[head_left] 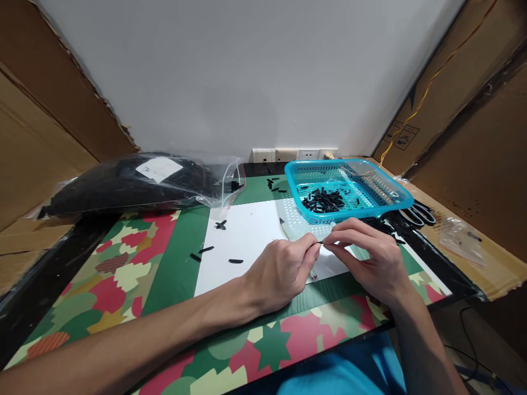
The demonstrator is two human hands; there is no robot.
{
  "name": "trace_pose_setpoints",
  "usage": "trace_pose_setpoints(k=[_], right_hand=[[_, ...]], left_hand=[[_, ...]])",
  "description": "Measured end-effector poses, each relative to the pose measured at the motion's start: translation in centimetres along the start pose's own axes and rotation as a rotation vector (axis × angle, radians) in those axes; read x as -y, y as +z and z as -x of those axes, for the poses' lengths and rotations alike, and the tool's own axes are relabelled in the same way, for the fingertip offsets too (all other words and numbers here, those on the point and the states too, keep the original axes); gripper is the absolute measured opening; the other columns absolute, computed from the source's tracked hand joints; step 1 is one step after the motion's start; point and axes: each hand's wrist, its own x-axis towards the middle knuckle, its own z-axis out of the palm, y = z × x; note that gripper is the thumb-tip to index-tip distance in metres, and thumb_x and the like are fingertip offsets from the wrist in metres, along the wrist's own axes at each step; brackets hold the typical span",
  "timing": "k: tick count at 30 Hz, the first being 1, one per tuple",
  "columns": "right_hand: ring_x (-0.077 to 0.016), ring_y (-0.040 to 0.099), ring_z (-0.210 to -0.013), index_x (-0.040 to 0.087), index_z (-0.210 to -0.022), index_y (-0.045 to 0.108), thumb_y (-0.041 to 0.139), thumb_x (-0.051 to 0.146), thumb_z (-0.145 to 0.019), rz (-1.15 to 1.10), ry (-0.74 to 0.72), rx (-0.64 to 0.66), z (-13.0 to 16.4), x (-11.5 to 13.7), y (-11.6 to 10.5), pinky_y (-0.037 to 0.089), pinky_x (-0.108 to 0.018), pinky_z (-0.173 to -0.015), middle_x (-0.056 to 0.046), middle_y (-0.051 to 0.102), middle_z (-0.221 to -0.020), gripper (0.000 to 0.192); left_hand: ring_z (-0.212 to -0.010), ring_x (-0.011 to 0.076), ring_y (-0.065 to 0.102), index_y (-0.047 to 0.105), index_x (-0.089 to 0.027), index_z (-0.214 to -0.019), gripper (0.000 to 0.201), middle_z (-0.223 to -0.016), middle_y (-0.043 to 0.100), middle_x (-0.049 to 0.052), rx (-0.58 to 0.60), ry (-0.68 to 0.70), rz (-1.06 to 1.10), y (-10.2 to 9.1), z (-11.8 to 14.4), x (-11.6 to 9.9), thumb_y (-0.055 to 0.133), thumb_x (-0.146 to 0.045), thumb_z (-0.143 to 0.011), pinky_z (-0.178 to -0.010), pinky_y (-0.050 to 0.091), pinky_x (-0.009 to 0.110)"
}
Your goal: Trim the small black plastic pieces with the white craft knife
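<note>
My left hand (288,270) is closed, its thumb and forefinger pinching one end of a small black piece (321,242). The fingertips of my right hand (373,262) pinch the other end. Most of this piece is hidden by the fingers, so its exact kind cannot be made out. Both hands are over a white sheet (255,230) on the table, just in front of a blue plastic basket (349,214). A heap of short black strips (324,201) lies in the basket. Left of my hands, a loose black strip (236,261) rests on the sheet.
A clear zip bag (164,189) full of black material lies at the back left. Scissors (422,214) are beside the basket, near a small plastic bag (461,240). Cardboard walls (473,104) flank the table, with power sockets (308,156) behind it.
</note>
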Motion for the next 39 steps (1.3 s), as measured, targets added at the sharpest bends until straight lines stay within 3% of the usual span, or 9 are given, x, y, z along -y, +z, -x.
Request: trace_pose_setpoints(k=[8, 12, 20, 24, 31, 36, 39], right_hand=[[-0.0164, 0.072, -0.082, 0.022, -0.102, 0.077, 0.071, 0.005, -0.1, 0.007, -0.055, -0.044, 0.0, -0.1, 0.0, 0.058, -0.027, -0.076, -0.004, 0.073, -0.096, 0.018], [-0.0174, 0.073, -0.086, 0.023, -0.099, 0.074, 0.07, 0.005, -0.101, -0.069, -0.011, -0.015, 0.0, 0.2, -0.1, 0.058, -0.028, -0.079, -0.003, 0.073, -0.098, 0.018], [-0.0162, 0.064, -0.086, 0.023, -0.095, 0.063, 0.059, 0.007, -0.106, -0.198, 0.084, 0.155, 0.1, 0.4, -0.5, 0.05, -0.027, -0.078, -0.001, 0.065, -0.095, 0.021], [-0.0165, 0.06, -0.086, 0.023, -0.092, 0.058, 0.052, 0.007, -0.109, -0.224, 0.108, 0.214, -0.1, 0.3, -0.6, 0.047, -0.028, -0.077, -0.001, 0.062, -0.094, 0.024], [-0.0167, 0.057, -0.082, 0.024, -0.096, 0.055, 0.05, 0.015, -0.112, -0.291, 0.193, 0.279, 0.0, 0.2, -1.1, 0.047, -0.028, -0.073, -0.001, 0.058, -0.094, 0.019], [-0.0178, 0.064, -0.083, 0.024, -0.099, 0.062, 0.06, 0.027, -0.111, -0.46, 0.307, 0.218, 0.6, 0.1, -1.8, 0.054, -0.03, -0.074, -0.002, 0.059, -0.098, 0.012], [-0.0187, 0.065, -0.086, 0.024, -0.099, 0.067, 0.066, 0.027, -0.109, -0.445, 0.309, 0.153, 0.6, 0.0, -2.0, 0.055, -0.032, -0.078, -0.003, 0.063, -0.098, 0.01]], left_hand=[[-0.055, 0.0096, 0.044, 0.054, -0.02, -0.086, 0.026, -0.064, 0.047, -0.007, 0.07, 0.037, 0.214, -0.8, -0.3, -0.1, 0.044, -0.023, -0.11, -0.058, 0.036, 0.024], [-0.056, 0.0097, 0.045, 0.052, -0.02, -0.086, 0.027, -0.066, 0.048, -0.006, 0.115, 0.085, 0.293, -1.1, -0.3, 0.1, 0.043, -0.025, -0.111, -0.06, 0.038, 0.023], [-0.061, 0.0136, 0.055, 0.056, -0.019, -0.101, 0.019, -0.077, 0.06, -0.001, 0.182, 0.176, 0.123, -0.6, 0.3, 0.7, 0.04, -0.023, -0.11, -0.061, 0.04, 0.025], [-0.057, 0.0135, 0.047, 0.058, -0.019, -0.101, 0.019, -0.073, 0.054, -0.003, 0.148, 0.22, 0.023, -0.5, 0.4, 0.8, 0.041, -0.022, -0.11, -0.058, 0.036, 0.026], [-0.057, 0.0125, 0.046, 0.055, -0.02, -0.097, 0.019, -0.072, 0.05, -0.004, 0.148, 0.194, 0.064, -0.5, 0.3, 0.5, 0.041, -0.021, -0.11, -0.057, 0.036, 0.026], [-0.057, 0.0113, 0.048, 0.055, -0.02, -0.096, 0.02, -0.073, 0.051, -0.004, 0.113, 0.149, 0.101, -0.5, 0.1, 0.4, 0.041, -0.02, -0.11, -0.058, 0.037, 0.025], [-0.054, 0.0103, 0.045, 0.054, -0.02, -0.094, 0.02, -0.07, 0.048, -0.006, 0.092, 0.164, 0.108, -0.5, 0.1, 0.4, 0.043, -0.02, -0.11, -0.056, 0.035, 0.025]])
